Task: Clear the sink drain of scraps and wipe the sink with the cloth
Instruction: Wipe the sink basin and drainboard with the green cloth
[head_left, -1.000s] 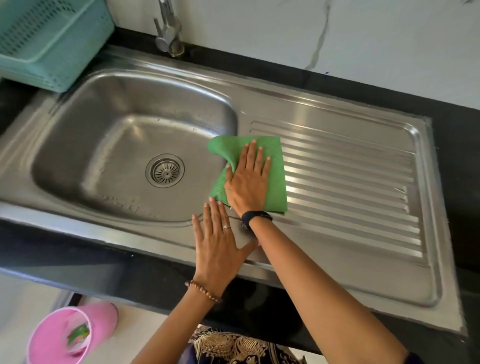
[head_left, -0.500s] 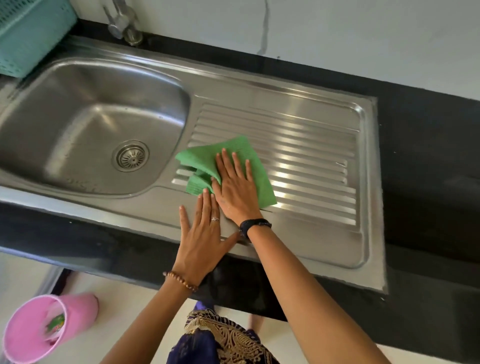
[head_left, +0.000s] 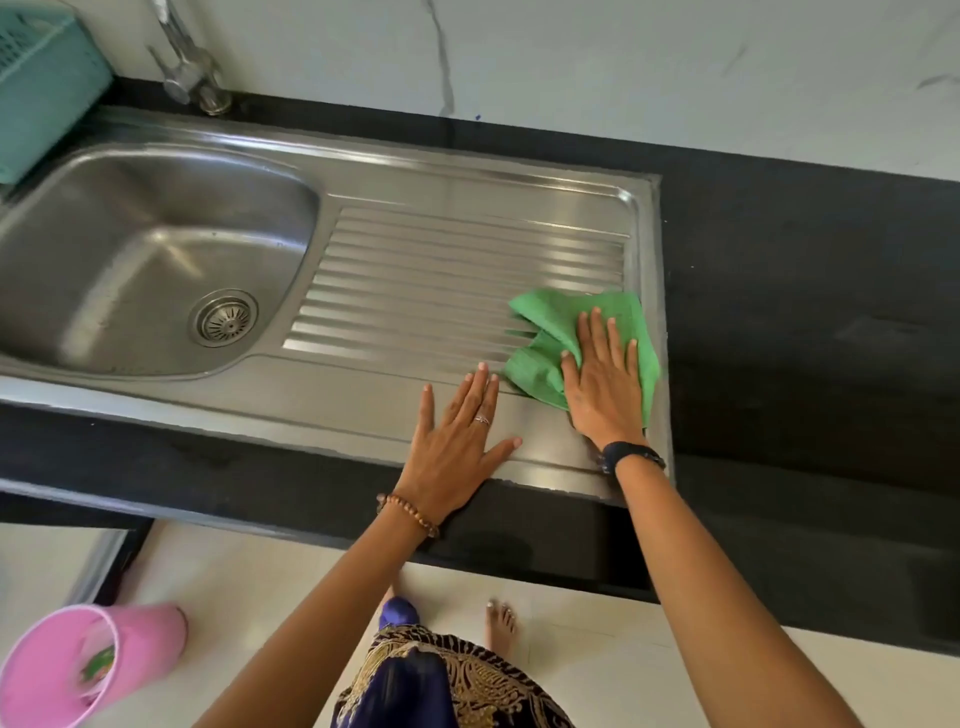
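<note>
The steel sink (head_left: 156, 249) has a round drain strainer (head_left: 224, 318) that looks free of scraps. A ribbed drainboard (head_left: 457, 265) lies to its right. A green cloth (head_left: 550, 332) is spread at the drainboard's front right corner. My right hand (head_left: 602, 379) presses flat on the cloth, fingers spread. My left hand (head_left: 457, 441) rests flat on the sink's front rim, just left of the cloth, fingers apart and holding nothing.
A tap (head_left: 189, 67) stands behind the basin. A teal basket (head_left: 41, 88) sits at the far left. Black countertop (head_left: 805, 312) extends right of the sink. A pink bin (head_left: 88, 665) with scraps inside stands on the floor at lower left.
My right hand has slid the cloth from the basin's right edge across the drainboard to its front right corner. My left hand followed rightward along the front rim.
</note>
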